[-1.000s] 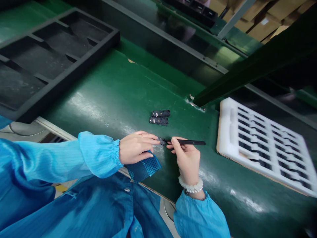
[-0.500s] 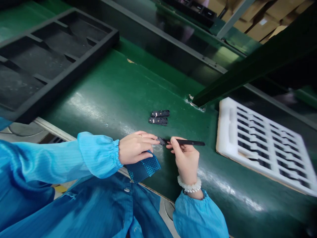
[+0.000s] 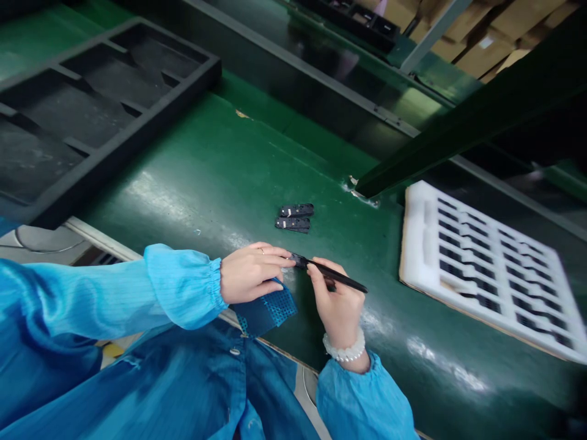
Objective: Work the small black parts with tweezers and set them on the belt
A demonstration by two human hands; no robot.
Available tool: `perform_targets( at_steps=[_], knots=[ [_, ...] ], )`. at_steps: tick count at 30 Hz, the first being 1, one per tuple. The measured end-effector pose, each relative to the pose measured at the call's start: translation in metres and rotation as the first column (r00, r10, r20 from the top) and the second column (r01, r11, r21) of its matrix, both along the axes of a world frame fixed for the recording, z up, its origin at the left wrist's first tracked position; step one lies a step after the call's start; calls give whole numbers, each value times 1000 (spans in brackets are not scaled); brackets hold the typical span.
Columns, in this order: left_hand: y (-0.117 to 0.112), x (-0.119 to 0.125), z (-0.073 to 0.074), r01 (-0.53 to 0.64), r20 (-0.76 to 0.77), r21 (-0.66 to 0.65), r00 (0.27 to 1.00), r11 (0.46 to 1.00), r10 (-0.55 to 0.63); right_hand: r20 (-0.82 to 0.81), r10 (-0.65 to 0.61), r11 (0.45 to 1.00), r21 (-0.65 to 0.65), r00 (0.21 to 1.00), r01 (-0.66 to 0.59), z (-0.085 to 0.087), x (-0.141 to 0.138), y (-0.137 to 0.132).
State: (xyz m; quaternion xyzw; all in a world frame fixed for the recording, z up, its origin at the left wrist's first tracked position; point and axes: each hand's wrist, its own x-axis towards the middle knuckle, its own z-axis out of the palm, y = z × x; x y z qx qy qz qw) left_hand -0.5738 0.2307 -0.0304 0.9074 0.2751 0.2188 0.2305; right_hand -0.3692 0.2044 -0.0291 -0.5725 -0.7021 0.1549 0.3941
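My right hand [image 3: 338,302] is closed around a slim black tool [image 3: 342,276] that looks like a pair of tweezers. Its tip reaches a small black part [image 3: 300,260] on the bench. The fingertips of my left hand [image 3: 252,273] press on the near end of that part and hide some of it. A blue perforated sheet [image 3: 278,305] sticks out from under my left thumb; whether the thumb grips it is hidden. Just beyond my hands lie two flat black parts [image 3: 294,217], side by side, with small light marks on them.
On the green bench [image 3: 220,165], a white foam tray [image 3: 419,241] with dark slots stands at right. A large black compartment tray [image 3: 151,116] sits at left. A dark green post [image 3: 440,140] rises from the back edge. Cardboard boxes [image 3: 486,52] are stacked behind.
My right hand has shifted slightly left, and the black tool's back end has swung down toward me. My left hand and the two parts beyond it stay where they were.
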Motion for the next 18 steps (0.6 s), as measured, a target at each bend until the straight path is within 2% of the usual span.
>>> perform_targets(
  at_steps=[6, 7, 9, 12, 15, 18],
  knots=[
    [-1, -2, -4, 10, 8, -23, 1000, 1000, -10, -161, -87, 995, -51, 983, 80, -3, 12, -1],
    [-1, -2, -4, 11, 17, -21, 1000, 1000, -10, -145, -50, 998, -51, 988, 43, -3, 14, 1],
    [-3, -3, -4, 0, 42, -5, 999, 1000, 0, -20, 112, 993, -33, 994, -112, -2, 16, 6],
    [-2, -5, -4, -58, 61, 31, 997, 998, 56, 198, 313, 949, -38, 929, -312, -1, 13, 15],
    [3, -6, -5, -126, 20, 11, 992, 992, 125, 261, 347, 937, -56, 901, -344, -1, 7, 18],
    [11, -7, -5, -118, -40, -26, 992, 993, 117, 219, 308, 949, -9, 926, -314, 0, 5, 14]
  ],
)
